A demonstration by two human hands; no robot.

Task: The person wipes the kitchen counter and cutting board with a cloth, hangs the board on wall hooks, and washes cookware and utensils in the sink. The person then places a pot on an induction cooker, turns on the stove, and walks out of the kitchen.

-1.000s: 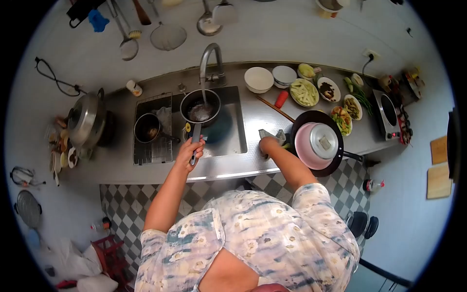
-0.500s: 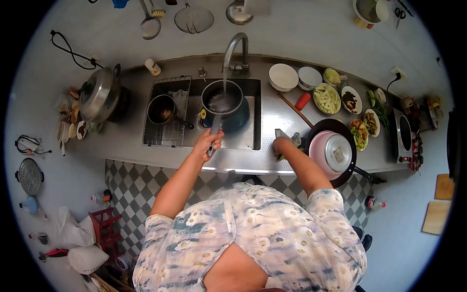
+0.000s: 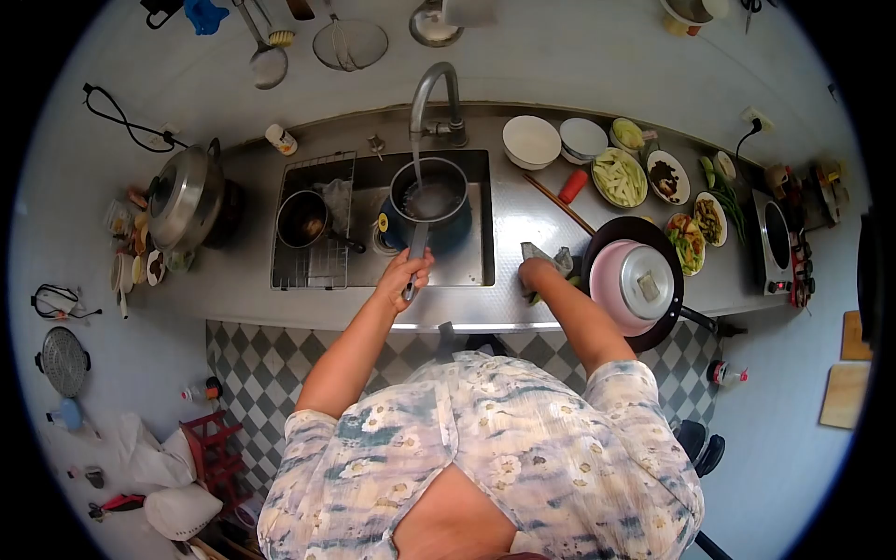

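My left hand (image 3: pixel 405 274) is closed round the handle of a saucepan (image 3: pixel 431 194) held over the sink (image 3: pixel 478 252). From the faucet (image 3: pixel 455 103) water runs down into the pan. Beneath the pan sits a dark, rounded vessel (image 3: pixel 455 231) in the basin. My right hand (image 3: pixel 535 273) rests on a greyish-green cloth (image 3: pixel 558 257) on the counter, its fingers mostly hidden from above. Just right of that hand, an upturned pink bowl (image 3: pixel 611 289) lies in a black wok (image 3: pixel 668 327).
A wire rack (image 3: pixel 287 266) with a small dark pot (image 3: pixel 303 220) spans the sink's left side. Bowls and plates of cut food (image 3: pixel 620 179) line the counter's back right, near an induction cooker (image 3: pixel 774 243). A large lidded pot (image 3: pixel 187 198) stands left.
The whole view has shifted slightly. Water keeps running into the saucepan, and both hands stay in nearly the same places.
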